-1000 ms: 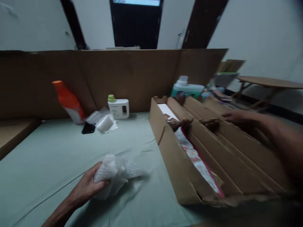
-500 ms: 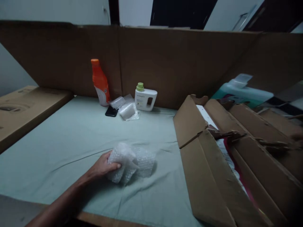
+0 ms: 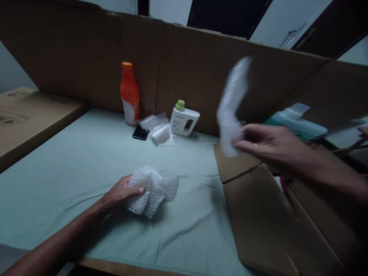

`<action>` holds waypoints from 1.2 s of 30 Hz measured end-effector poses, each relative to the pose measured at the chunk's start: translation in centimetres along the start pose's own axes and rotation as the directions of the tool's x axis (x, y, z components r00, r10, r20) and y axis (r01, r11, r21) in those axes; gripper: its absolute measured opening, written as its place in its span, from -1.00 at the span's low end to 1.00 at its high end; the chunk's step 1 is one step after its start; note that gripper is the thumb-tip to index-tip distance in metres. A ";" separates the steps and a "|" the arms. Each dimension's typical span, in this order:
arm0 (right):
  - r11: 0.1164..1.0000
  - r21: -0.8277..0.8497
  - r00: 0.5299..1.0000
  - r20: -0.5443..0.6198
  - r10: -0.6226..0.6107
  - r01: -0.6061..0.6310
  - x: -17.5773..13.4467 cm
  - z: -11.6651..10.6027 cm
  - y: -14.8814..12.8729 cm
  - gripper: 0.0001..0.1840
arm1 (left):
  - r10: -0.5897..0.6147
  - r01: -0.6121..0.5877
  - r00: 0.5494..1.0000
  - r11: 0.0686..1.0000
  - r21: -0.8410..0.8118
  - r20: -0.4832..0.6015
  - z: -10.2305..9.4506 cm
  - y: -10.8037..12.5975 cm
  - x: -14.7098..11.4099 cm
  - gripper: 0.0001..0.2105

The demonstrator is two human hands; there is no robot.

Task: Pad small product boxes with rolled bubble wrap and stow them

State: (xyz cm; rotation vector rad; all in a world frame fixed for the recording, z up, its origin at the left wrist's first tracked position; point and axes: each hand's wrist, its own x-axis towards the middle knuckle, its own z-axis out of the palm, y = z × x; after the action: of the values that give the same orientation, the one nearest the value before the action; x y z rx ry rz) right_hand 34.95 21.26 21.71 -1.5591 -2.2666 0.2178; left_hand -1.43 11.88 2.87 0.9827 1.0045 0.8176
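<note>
A crumpled bundle of bubble wrap (image 3: 152,189) rests low over the pale green cloth, with my left hand (image 3: 122,193) closed around its left end and the thumb on top. My right hand (image 3: 264,143) is raised above the cardboard box on the right. Between its thumb and fingers it pinches a strip of bubble wrap (image 3: 234,99), which stands up from the grip and is smeared by motion. More bubble wrap pieces (image 3: 161,132) lie at the back of the cloth, beside a black phone (image 3: 140,132).
An orange bottle (image 3: 129,92) and a white jug with a green cap (image 3: 184,120) stand by the cardboard wall (image 3: 195,61). A flat carton (image 3: 37,115) lies left. The open cardboard box (image 3: 253,214) and a teal bottle (image 3: 299,120) are on the right.
My right hand has come into view from the right, holding up a strip of bubble wrap. My left hand keeps its grip on the bundle. The camera view has shifted and tilted slightly.
</note>
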 end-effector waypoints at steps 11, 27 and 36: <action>0.994 -0.105 0.964 0.267 -0.011 0.041 9.9 12.5 -6.8 -0.92 | -0.041 -0.048 0.973 0.926 -0.376 -0.227 -2.1 -1.4 -1.2 -0.47; 0.927 0.049 0.578 0.770 -0.272 0.371 1.3 15.1 -7.5 -0.59 | 0.096 -0.539 0.515 0.809 -0.234 -0.852 -7.1 1.1 -2.4 -0.72; 0.997 -0.053 0.954 0.292 0.068 -0.055 7.2 18.6 -4.6 -0.72 | 0.310 -0.440 0.768 0.891 -0.110 -0.560 -2.9 5.9 0.8 -0.44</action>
State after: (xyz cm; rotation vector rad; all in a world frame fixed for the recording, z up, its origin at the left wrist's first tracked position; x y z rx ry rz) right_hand 21.45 27.81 7.76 -1.7199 -2.4607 0.4462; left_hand -4.56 15.45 7.51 0.7705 1.1523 1.5807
